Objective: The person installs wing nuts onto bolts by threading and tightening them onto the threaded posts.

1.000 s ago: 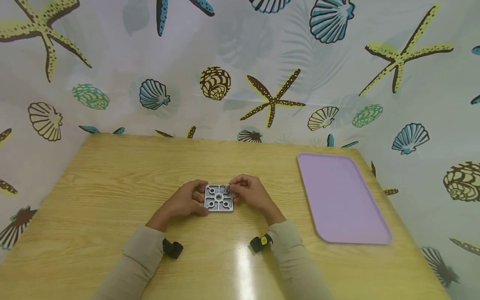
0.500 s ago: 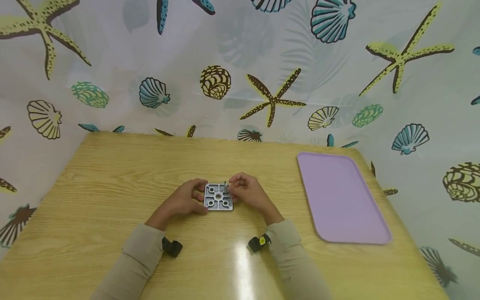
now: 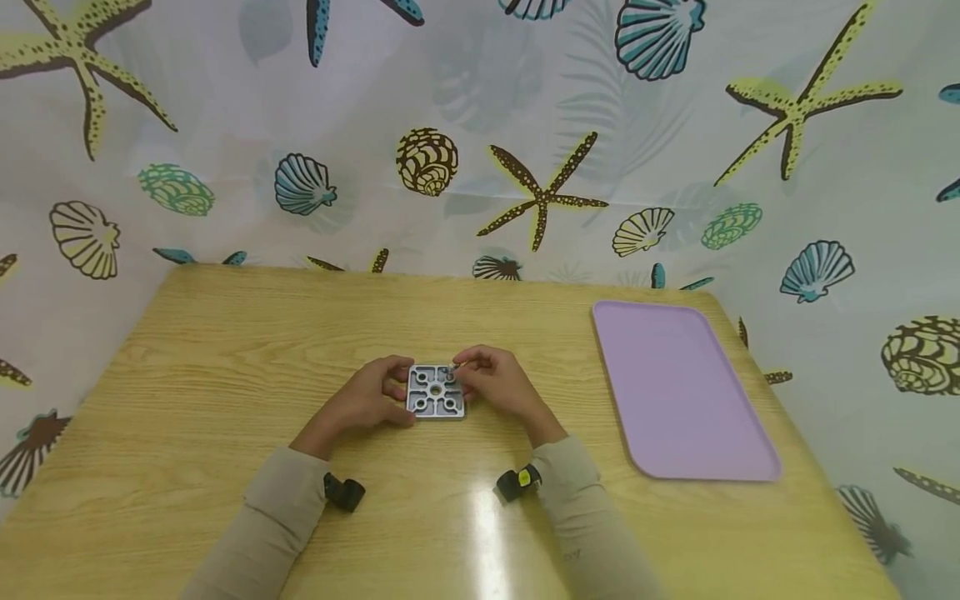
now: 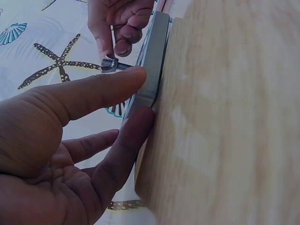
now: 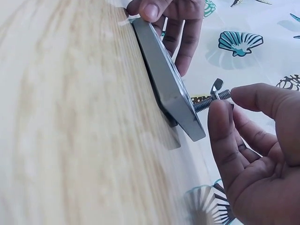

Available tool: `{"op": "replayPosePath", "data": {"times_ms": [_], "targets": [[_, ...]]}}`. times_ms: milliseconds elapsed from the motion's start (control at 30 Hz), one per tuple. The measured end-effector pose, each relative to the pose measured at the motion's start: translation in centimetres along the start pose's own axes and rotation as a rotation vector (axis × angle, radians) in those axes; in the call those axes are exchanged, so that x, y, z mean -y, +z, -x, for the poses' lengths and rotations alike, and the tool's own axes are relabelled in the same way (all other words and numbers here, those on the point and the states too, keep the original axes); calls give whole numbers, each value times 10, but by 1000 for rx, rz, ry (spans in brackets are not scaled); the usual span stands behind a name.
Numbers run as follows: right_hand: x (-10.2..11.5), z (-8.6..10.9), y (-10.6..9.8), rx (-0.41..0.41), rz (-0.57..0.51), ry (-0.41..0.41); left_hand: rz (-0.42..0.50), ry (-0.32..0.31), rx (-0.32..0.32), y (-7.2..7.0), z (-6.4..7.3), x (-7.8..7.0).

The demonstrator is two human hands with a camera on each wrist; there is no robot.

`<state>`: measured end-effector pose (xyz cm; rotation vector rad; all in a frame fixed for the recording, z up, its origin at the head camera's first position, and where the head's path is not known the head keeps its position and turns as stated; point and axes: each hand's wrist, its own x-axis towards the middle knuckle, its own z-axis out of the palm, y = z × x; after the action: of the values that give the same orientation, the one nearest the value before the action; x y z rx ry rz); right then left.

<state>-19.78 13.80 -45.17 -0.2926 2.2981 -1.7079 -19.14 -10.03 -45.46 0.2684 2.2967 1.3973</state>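
A square grey metal plate with raised ribs and round holes lies on the wooden table. My left hand grips its left side, thumb and fingers spread along the edges. From the plate's far right corner a threaded bolt sticks up, with a wing nut on it. My right hand pinches the wing nut between thumb and forefinger, near the bolt's free end. The wing nut stands some way off the plate's face in the left wrist view. Fingertips partly cover it in the head view.
A purple tray lies on the right of the wooden table. Behind and beside the table hangs a white cloth printed with shells and starfish. Small black cameras sit on both wrists.
The right fingers have shifted slightly around the wing nut, and its wings have turned. Plate and left hand stay in place; the head view has moved a little.
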Motion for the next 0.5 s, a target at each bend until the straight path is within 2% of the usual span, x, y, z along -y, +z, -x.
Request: {"op": "replayPosePath", "data": {"times_ms": [233, 500], "targets": [[1, -2, -2, -13, 9, -1, -24, 4, -9, -3, -2, 2], [1, 1, 3, 11, -37, 8, -14, 14, 12, -1, -3, 3]]}}
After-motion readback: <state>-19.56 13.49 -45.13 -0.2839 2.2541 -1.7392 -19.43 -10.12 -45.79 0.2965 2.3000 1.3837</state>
